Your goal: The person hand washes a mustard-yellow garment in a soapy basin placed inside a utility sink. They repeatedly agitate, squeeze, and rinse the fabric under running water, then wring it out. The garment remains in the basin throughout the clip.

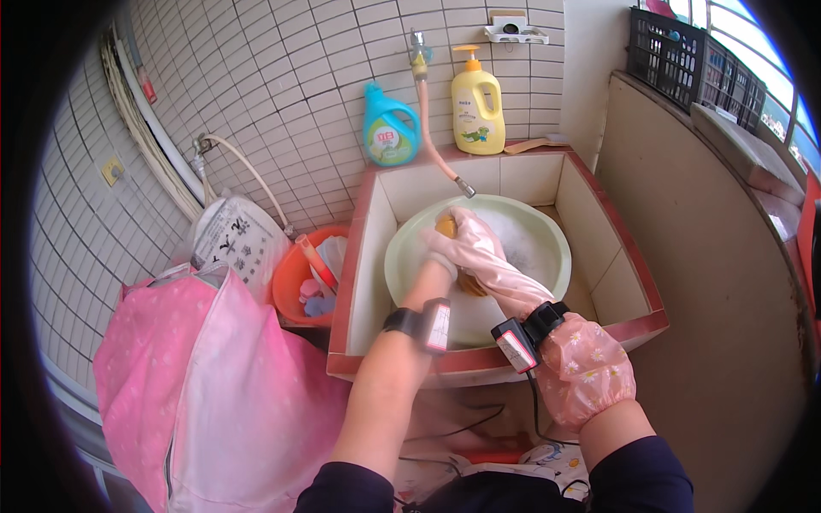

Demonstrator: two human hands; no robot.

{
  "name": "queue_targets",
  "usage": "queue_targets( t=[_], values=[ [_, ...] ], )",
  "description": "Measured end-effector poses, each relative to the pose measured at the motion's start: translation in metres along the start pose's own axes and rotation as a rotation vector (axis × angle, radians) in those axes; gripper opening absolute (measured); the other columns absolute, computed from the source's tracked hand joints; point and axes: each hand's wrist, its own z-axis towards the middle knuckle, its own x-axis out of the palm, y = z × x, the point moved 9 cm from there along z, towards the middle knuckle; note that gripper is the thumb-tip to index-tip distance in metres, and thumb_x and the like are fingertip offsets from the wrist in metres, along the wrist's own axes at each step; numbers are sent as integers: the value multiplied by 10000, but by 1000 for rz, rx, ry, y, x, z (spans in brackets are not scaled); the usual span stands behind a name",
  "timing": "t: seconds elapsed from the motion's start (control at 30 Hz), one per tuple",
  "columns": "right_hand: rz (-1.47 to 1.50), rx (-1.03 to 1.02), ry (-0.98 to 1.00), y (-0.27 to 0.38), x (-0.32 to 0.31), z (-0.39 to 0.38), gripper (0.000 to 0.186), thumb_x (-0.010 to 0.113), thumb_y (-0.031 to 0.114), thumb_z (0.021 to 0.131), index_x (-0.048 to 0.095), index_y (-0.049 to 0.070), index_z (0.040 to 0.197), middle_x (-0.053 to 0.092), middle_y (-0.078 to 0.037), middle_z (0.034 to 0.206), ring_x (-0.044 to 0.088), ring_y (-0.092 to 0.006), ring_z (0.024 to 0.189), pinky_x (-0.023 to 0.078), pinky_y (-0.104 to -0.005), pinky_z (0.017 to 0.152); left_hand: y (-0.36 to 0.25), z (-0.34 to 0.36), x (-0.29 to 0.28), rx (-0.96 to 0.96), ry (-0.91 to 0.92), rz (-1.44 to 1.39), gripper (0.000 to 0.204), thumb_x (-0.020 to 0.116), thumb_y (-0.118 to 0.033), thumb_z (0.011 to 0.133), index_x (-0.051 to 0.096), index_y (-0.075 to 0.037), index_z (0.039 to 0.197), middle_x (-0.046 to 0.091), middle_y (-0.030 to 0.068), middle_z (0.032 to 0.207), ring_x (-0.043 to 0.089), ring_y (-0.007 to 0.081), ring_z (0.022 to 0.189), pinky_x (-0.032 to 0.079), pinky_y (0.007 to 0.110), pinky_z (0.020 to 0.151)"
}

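1. In the head view, the right hand point(475, 229), in a pink glove with a daisy-printed cuff, is gripping an amber-yellow object point(445, 227); its kind is hard to tell.
2. The left hand point(439, 248) is overlapping it closely; whether its grip is closing on anything cannot be told.
3. The amber-yellow object is showing above the pale green basin point(562, 256), where white suds point(517, 239) are floating.
4. The basin is sitting inside a red-rimmed tiled sink point(646, 312).
5. A pinkish hose point(432, 145) is hanging over the basin.
6. A blue bottle point(389, 135) and a yellow pump bottle point(479, 111) are standing behind.
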Motion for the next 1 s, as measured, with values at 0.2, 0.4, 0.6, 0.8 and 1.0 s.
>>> queue_targets(
  t=[0.2,0.4,0.6,0.8,1.0],
  values=[
    [99,296,-168,-63,-25,8,634,621,505,914,639,-25,1262,699,-271,1140,671,-381,1106,503,-429,956,-11,-25,27,-87,42,-19,282,592,-286,975,663,-37,1088,716,107,1002,704,259,895,583,416,845],
    [125,299,-246,-126,-45,-1,539,675,443,918,670,-75,1064,695,-225,855,685,-346,832,509,-433,792,-17,1,13,20,202,81,374,581,-339,1004,639,-30,1206,716,123,1119,695,236,1001,566,392,893],
    [-48,-47,-50,-130,-10,8,365,685,372,896,675,33,1031,667,-163,880,626,-333,843,482,-397,808,23,1,0,-200,210,529,596,557,-467,1027,513,-19,1418,556,158,1434,541,286,1280,435,463,1075],
    [-483,118,533,-182,62,-1,500,688,454,824,706,102,1179,713,-165,1114,665,-351,1070,518,-425,890,38,-7,-10,-458,244,492,780,568,-525,993,324,-71,1579,221,217,1662,154,393,1542,133,566,1224],
    [-367,207,324,-164,35,2,389,705,368,813,694,47,1032,708,-118,968,676,-281,924,522,-402,794,22,-6,-26,-435,70,416,816,593,-530,967,312,-77,1586,201,312,1633,232,490,1486,192,611,1200]
  ],
)
